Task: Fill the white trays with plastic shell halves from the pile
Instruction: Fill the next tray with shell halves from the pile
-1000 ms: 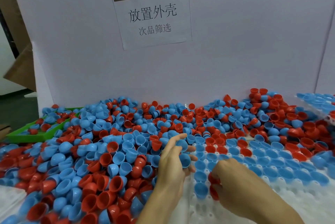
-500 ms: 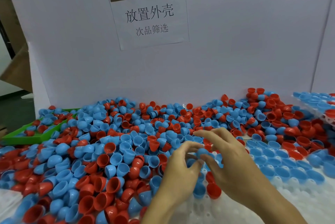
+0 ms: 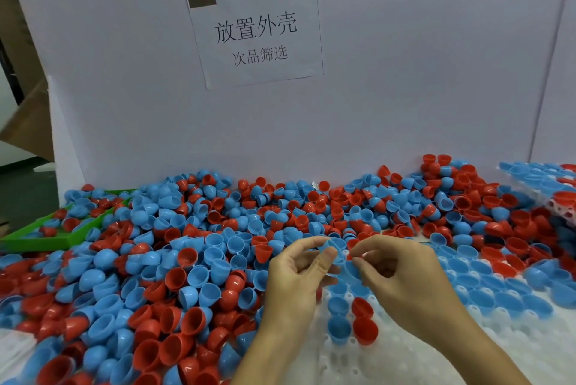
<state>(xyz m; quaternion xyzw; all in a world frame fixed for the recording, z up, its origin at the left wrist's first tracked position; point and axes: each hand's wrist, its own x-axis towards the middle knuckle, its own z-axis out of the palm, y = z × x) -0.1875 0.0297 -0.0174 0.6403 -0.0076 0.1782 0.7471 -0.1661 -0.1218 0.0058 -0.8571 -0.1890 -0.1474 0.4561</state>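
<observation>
Head view only. Pile (image 3: 193, 260) of red and blue plastic shell halves, spread from 9 o'clock across the middle to 2 o'clock, banked against a white board (image 3: 405, 73) at 12 o'clock. Paper sign (image 3: 255, 32) with printed characters, taped on that board. Green tray (image 3: 62, 239) at 9 o'clock, partly buried under shells. White tray (image 3: 405, 363) at 5 o'clock, with rows of blue halves seated in its pockets toward 3 o'clock and bare pockets nearer the bottom edge. Red half (image 3: 365, 330) and blue half (image 3: 339, 327) side by side in the tray, just below the hands.

Left hand (image 3: 294, 285) at 6 o'clock, raised over the tray's left edge, fingers curled, thumb and forefinger pinching a blue shell half (image 3: 331, 246). Right hand (image 3: 402, 278) just beside it toward 4 o'clock, fingers curled, fingertips (image 3: 358, 255) pinched at the same blue piece or one next to it; cannot tell which, since the blue shapes between the hands blur together. Both hands nearly touching at the fingertips, above the filled tray column.

Second tray (image 3: 536, 180) of blue halves at 2 o'clock, tilted against the pile's far right edge.
</observation>
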